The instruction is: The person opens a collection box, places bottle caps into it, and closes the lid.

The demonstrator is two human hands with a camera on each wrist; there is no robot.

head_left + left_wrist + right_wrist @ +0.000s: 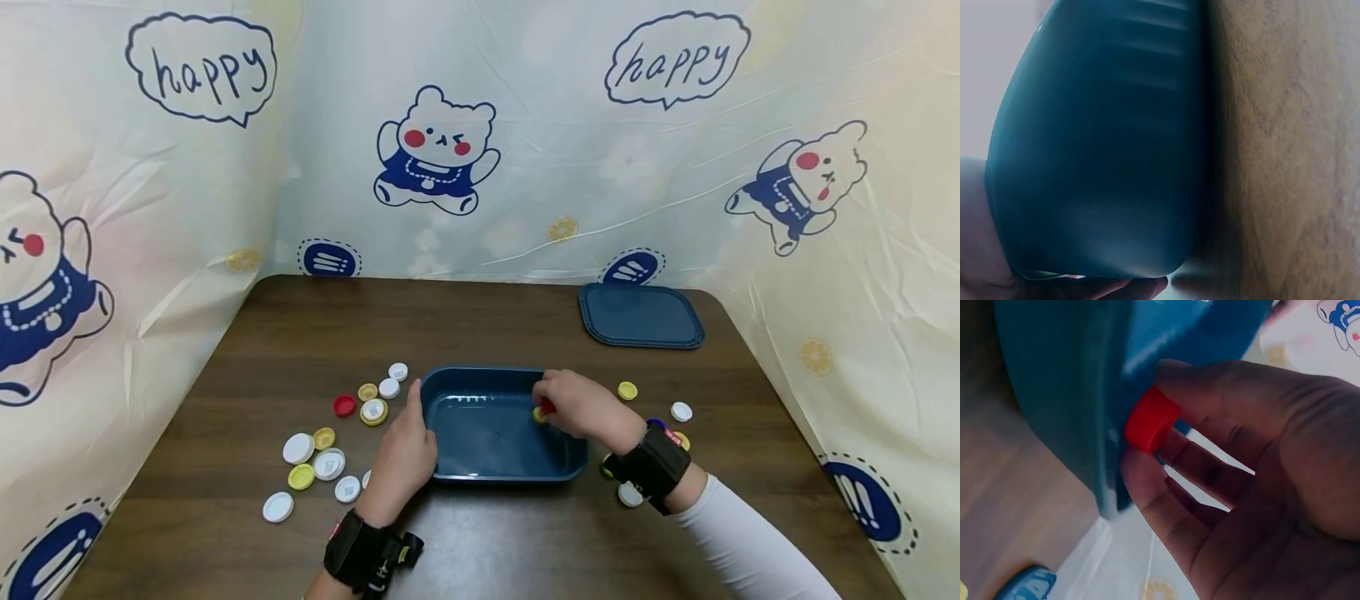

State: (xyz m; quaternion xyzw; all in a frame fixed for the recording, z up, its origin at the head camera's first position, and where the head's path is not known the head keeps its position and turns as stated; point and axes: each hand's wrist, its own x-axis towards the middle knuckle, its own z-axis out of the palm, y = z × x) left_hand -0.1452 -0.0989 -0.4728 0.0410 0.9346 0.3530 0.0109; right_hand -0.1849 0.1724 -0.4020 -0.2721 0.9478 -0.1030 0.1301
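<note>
A deep blue plastic container (480, 477) stands on the table between the hands. My left hand (405, 458) grips its left end, with the thumb by the rim and the fingers along the outer wall. Over the container's right side, my right hand (581, 408) pinches a red bottle cap (1152, 420) between thumb and fingertips. A yellow cap (538, 414) shows beside those fingertips in the head view; whether it is held too, I cannot tell. In the left wrist view the container's outer wall (1097, 144) fills much of the picture.
Left of the container lie several white, yellow and red caps, among them a red cap (345, 406) and a white cap (298, 448). More lie to the right, such as a yellow cap (627, 390), some partly behind my right wrist. A blue lid (641, 317) rests at the back right.
</note>
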